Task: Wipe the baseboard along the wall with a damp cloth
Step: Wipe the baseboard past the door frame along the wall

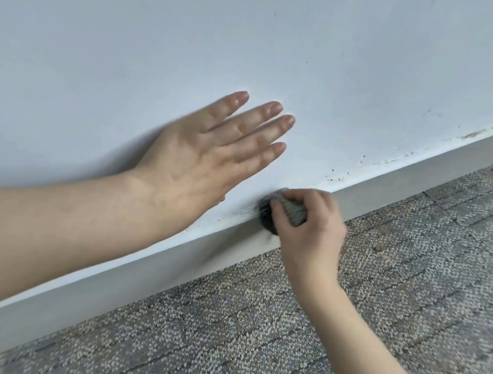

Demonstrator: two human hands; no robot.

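Bunched grey-and-dark damp cloth (290,213), pressed on the top edge of the long pale-grey baseboard (398,179), gripped in curled right hand (312,227). Left hand (198,161), fingers straight, braces the white wall (261,30). Best wiped with steady pressure toward the specks.

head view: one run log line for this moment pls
left hand: flat on wall | right hand: grips cloth against baseboard top edge | marks: further right

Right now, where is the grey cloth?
Head view, right of centre: bunched grey cloth gripped by the right hand against the pale baseboard.
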